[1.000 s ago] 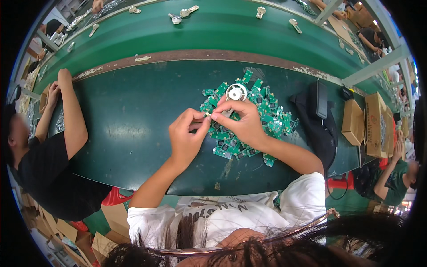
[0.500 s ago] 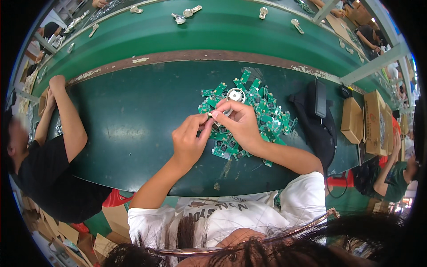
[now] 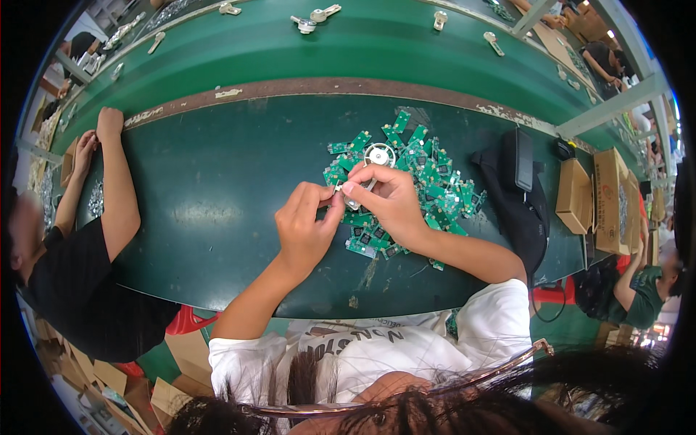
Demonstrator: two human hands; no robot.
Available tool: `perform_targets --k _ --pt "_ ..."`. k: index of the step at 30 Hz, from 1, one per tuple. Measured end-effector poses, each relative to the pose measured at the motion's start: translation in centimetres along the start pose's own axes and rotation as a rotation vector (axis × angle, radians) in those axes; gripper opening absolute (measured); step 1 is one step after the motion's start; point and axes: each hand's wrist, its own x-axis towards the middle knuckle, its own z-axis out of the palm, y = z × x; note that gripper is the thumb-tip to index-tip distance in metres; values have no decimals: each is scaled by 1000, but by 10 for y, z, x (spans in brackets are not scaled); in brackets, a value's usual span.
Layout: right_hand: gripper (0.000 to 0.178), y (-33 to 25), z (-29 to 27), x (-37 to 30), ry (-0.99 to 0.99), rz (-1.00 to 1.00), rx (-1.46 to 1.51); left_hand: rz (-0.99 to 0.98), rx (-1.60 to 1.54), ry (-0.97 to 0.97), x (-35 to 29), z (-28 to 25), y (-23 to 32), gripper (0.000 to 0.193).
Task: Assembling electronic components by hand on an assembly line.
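My left hand point(image 3: 308, 217) pinches a small white piece point(image 3: 338, 187) between thumb and fingertips. My right hand point(image 3: 388, 197) meets it there, thumb and index finger closed on the same piece. Just beyond and partly under my right fingers is a white device with a round, wheel-like head point(image 3: 379, 154); its narrower body passes beneath the fingers, and I cannot tell whether it is held or resting. Around and below both hands spreads a heap of small green circuit boards point(image 3: 435, 181), some with dark chips. The fingertips hide much of the pinched piece.
A green conveyor belt point(image 3: 391, 51) crosses beyond the dark green table point(image 3: 196, 210), carrying several white devices point(image 3: 325, 13). At right lie a black bag point(image 3: 511, 210), a black box-shaped device point(image 3: 517, 161) and cardboard boxes point(image 3: 612, 203). A co-worker's arms point(image 3: 116, 174) rest at the left.
The devices on the belt have moved a little to the right. My hands have shifted slightly left, still pinched together. The co-worker's hands at left have come apart.
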Motion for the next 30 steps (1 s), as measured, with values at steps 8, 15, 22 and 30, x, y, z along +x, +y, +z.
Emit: perform_targets --k 8,15,22,30 --pt "4 3 -1 0 -31 40 6 -215 -103 -71 2 0 1 16" --pt "6 4 -1 0 12 31 -32 -36 53 -94 -2 2 -1 18" --pt "3 9 -3 -6 3 32 -68 92 207 -90 -7 2 3 20" --pt "3 -4 0 -5 -41 53 -26 175 211 1 -7 3 0 21"
